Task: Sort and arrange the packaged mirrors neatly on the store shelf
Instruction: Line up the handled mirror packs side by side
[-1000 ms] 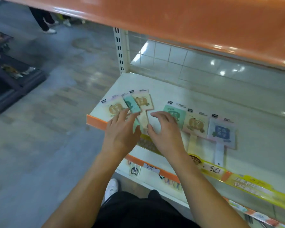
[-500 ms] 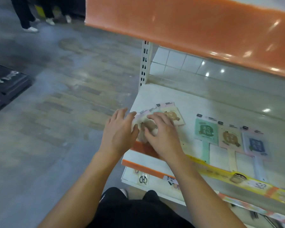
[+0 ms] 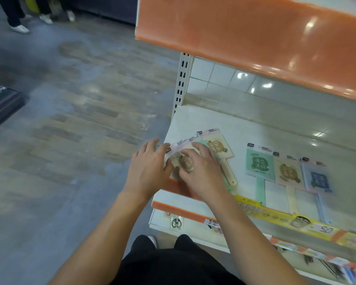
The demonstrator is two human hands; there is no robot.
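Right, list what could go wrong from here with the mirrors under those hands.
1. The pile of mirrors sits at the shelf's front corner, beside the open aisle; a push from the left hand or right hand could slide one off onto the floor.
2. The packs overlap loosely, so squaring one may skew the cream mirror behind.
3. The neat row, starting with the green mirror, lies close by; a wide sweep might knock it crooked.

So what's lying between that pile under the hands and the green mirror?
Nothing: the head view shows bare white shelf between the pile and the green mirror.
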